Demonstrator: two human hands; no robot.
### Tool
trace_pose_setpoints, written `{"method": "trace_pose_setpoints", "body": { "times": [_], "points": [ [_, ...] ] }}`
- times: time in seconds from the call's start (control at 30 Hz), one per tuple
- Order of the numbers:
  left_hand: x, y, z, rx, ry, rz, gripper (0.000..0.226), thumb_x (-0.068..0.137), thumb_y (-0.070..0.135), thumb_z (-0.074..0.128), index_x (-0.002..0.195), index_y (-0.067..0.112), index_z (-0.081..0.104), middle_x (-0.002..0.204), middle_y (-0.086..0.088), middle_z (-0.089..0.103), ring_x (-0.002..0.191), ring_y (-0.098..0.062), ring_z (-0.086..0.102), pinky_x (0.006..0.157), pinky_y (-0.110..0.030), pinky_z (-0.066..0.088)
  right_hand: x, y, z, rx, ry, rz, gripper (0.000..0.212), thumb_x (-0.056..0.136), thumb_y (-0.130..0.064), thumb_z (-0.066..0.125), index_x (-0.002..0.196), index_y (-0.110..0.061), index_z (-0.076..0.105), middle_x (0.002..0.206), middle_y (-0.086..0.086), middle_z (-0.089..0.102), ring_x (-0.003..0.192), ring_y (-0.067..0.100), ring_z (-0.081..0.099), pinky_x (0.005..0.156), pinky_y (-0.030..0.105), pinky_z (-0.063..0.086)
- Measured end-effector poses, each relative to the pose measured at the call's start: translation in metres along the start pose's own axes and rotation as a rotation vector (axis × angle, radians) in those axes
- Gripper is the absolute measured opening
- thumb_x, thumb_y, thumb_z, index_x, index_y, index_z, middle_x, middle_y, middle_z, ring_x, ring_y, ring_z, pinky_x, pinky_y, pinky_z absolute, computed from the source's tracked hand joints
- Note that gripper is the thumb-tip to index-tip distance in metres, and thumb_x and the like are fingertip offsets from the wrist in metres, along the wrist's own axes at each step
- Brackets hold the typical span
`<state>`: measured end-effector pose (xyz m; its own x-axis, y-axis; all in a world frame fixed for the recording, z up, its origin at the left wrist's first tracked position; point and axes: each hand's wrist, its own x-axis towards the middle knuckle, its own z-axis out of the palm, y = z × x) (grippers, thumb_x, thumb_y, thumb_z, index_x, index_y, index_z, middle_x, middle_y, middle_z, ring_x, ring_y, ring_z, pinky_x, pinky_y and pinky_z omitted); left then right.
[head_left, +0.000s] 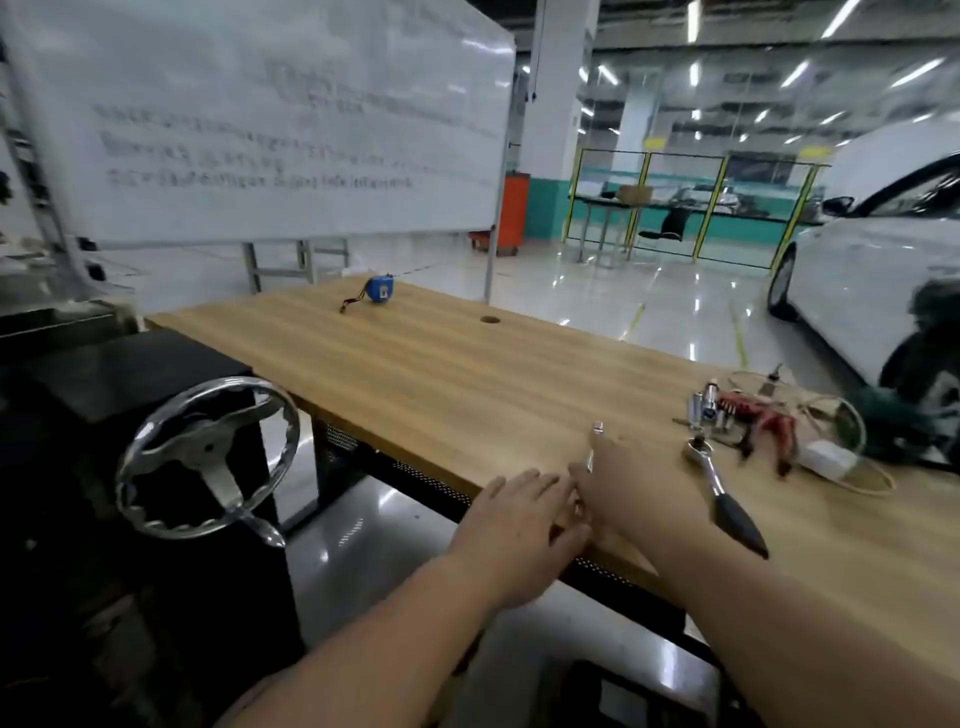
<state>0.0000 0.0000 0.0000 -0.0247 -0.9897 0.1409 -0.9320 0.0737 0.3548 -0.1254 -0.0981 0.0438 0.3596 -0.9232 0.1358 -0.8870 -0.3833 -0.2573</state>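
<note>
Both my hands meet at the front edge of a wooden table (441, 374). My right hand (631, 493) pinches a slim shiny metal piece (594, 446) that sticks up past its fingers; blur hides what the piece is. Beside it, my left hand (519, 519) has its fingers stretched forward at the table edge, their tips touching the right hand. Nothing shows in the left hand.
A ratchet wrench (727, 493) with a black handle lies right of my hands. Behind it are chrome sockets (701, 408), red tools (763, 415) and a white adapter (826, 457) with cable. A blue tape measure (379, 291) sits far back. A metal handwheel (208, 457) stands left, a white car (872, 260) right.
</note>
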Motion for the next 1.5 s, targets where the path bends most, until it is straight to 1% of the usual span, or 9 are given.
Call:
{"method": "trace_pose_setpoints", "body": {
  "times": [0.1, 0.2, 0.33, 0.5, 0.67, 0.9, 1.27, 1.4, 1.5],
  "points": [
    [-0.001, -0.011, 0.001, 0.130, -0.094, 0.013, 0.063, 0.106, 0.061, 0.024, 0.162, 0.031, 0.021, 0.170, 0.005, 0.019, 0.158, -0.017, 0.009, 0.126, -0.045, 0.005, 0.027, -0.006, 0.003, 0.206, -0.054, 0.138, 0.033, 0.099, -0.032, 0.052, 0.112, -0.004, 0.063, 0.089, 0.007, 0.058, 0.093, 0.035, 0.065, 0.087, 0.044, 0.057],
    [-0.010, -0.021, -0.002, 0.187, -0.155, 0.039, 0.066, 0.105, 0.063, 0.027, 0.162, 0.032, 0.017, 0.173, 0.006, 0.007, 0.159, -0.017, 0.000, 0.128, -0.047, 0.001, 0.033, -0.023, 0.008, -0.008, -0.246, 0.126, 0.036, 0.105, -0.026, 0.050, 0.136, -0.009, 0.059, 0.129, 0.012, 0.062, 0.120, 0.034, 0.060, 0.101, 0.042, 0.048],
    [-0.021, -0.026, -0.022, 0.216, -0.176, 0.001, 0.065, 0.106, 0.060, 0.032, 0.163, 0.029, 0.021, 0.173, 0.003, 0.012, 0.159, -0.017, 0.005, 0.128, -0.049, -0.002, 0.048, -0.026, 0.016, 0.023, -0.236, 0.145, 0.036, 0.106, -0.016, 0.045, 0.138, -0.005, 0.058, 0.139, 0.016, 0.058, 0.122, 0.033, 0.060, 0.097, 0.039, 0.051],
    [-0.045, -0.037, -0.055, -0.037, 0.015, -0.213, 0.060, 0.107, 0.053, 0.037, 0.157, 0.020, 0.036, 0.157, -0.003, 0.047, 0.149, -0.021, 0.034, 0.128, -0.051, 0.007, 0.043, -0.084, 0.012, 0.672, 0.061, -0.003, 0.025, 0.105, -0.029, 0.041, 0.090, -0.011, 0.051, 0.080, 0.014, 0.061, 0.067, 0.030, 0.058, 0.056, 0.034, 0.041],
    [-0.094, -0.062, -0.109, -0.407, 0.274, -0.400, 0.047, 0.104, 0.055, 0.046, 0.129, 0.019, 0.061, 0.118, -0.003, 0.071, 0.108, -0.022, 0.065, 0.097, -0.044, 0.053, 0.009, -0.219, -0.002, 1.164, -0.143, -0.227, 0.029, 0.101, -0.043, 0.045, 0.084, -0.020, 0.047, 0.061, -0.005, 0.046, 0.046, 0.011, 0.042, 0.044, 0.031, 0.036],
    [-0.201, -0.104, -0.167, -0.573, 0.663, -0.513, 0.032, 0.107, 0.030, 0.054, 0.076, 0.025, 0.059, 0.063, 0.017, 0.064, 0.060, 0.004, 0.057, 0.062, -0.020, 0.047, -0.057, -0.355, -0.008, 1.561, -0.585, -0.379, 0.036, 0.104, -0.035, 0.050, 0.068, -0.030, 0.053, 0.052, -0.009, 0.045, 0.039, 0.010, 0.037, 0.037, 0.024, 0.029],
    [-0.313, -0.140, -0.245, -0.137, 0.723, -0.786, 0.028, 0.108, 0.034, 0.050, 0.090, 0.016, 0.064, 0.081, 0.007, 0.073, 0.066, 0.005, 0.062, 0.059, -0.009, 0.045, -0.125, -0.470, -0.079, 1.550, -0.895, -0.652, 0.019, 0.105, -0.027, 0.052, 0.094, -0.014, 0.060, 0.056, -0.005, 0.050, 0.050, 0.012, 0.045, 0.050, 0.029, 0.042],
    [-0.317, -0.154, -0.271, -0.031, 0.752, -0.792, 0.030, 0.107, 0.042, 0.049, 0.088, 0.024, 0.065, 0.088, 0.008, 0.075, 0.076, 0.001, 0.065, 0.062, -0.011, 0.046, -0.131, -0.485, -0.112, 1.639, -1.013, -0.622, 0.057, 0.096, -0.067, 0.047, 0.064, -0.021, 0.052, 0.052, -0.005, 0.040, 0.045, 0.013, 0.033, 0.050, 0.028, 0.031],
    [-0.303, -0.163, -0.291, -0.044, 0.763, -0.757, 0.043, 0.107, 0.048, 0.044, 0.088, 0.018, 0.068, 0.082, 0.003, 0.074, 0.066, -0.004, 0.065, 0.057, -0.017, 0.047, -0.122, -0.492, -0.127, 1.694, -0.989, -0.561, 0.062, 0.096, -0.065, 0.047, 0.051, -0.022, 0.043, 0.048, -0.003, 0.034, 0.043, 0.014, 0.024, 0.048, 0.028, 0.025]
  ]
}}
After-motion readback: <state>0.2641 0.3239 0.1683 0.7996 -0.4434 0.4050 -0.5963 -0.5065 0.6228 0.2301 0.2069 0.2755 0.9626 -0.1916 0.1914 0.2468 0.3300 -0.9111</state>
